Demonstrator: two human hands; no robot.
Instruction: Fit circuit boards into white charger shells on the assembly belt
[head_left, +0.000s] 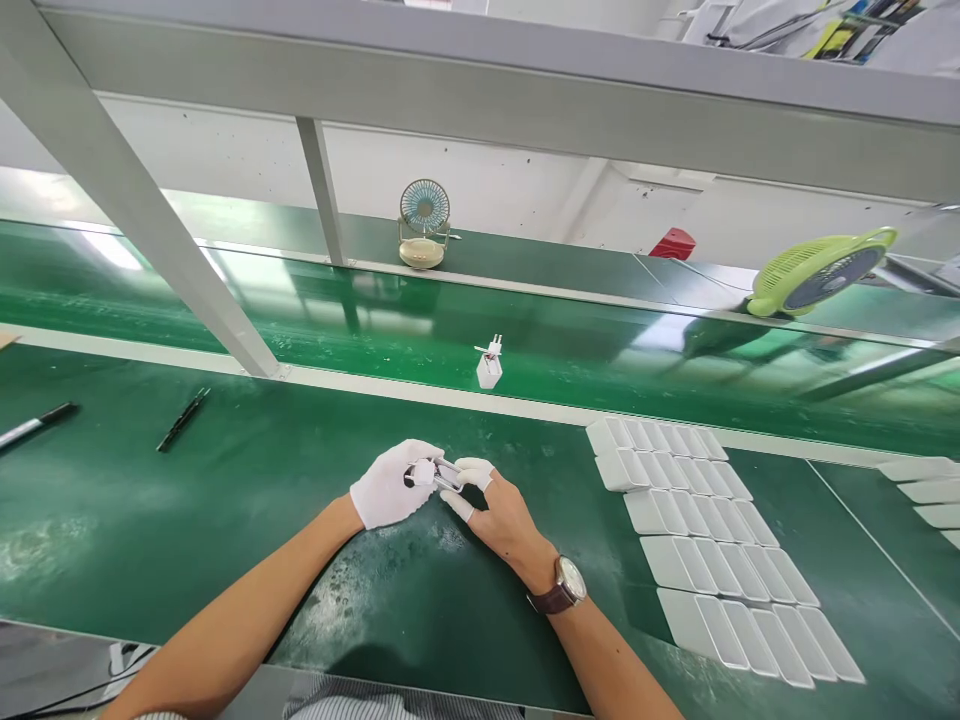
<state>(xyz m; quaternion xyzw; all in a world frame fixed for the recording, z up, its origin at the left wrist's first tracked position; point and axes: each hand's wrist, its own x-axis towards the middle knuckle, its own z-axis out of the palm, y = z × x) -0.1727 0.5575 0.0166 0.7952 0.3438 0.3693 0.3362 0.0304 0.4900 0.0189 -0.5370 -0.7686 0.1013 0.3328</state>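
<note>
Near the middle of the green bench, my left hand (391, 488), in a white glove, is closed on a small white part (424, 471). My right hand (499, 508), with white covers on its fingertips and a watch at the wrist, pinches an open-ended white housing (450, 475) at its right end. The two pieces meet between my hands; whether they are joined I cannot tell. Ahead, a white box-like piece (489, 372) with a pronged part at its top stands on the green belt. To the right lie rows of white rectangular housings (694, 508), open side up.
Black tweezers (183, 420) and a pen-like tool (36, 426) lie at left. A slanted metal post (180, 260) rises from the bench's far edge. Beyond the belt stand a small fan (424, 225) and a green fan (817, 272). More white housings (926, 490) sit at far right.
</note>
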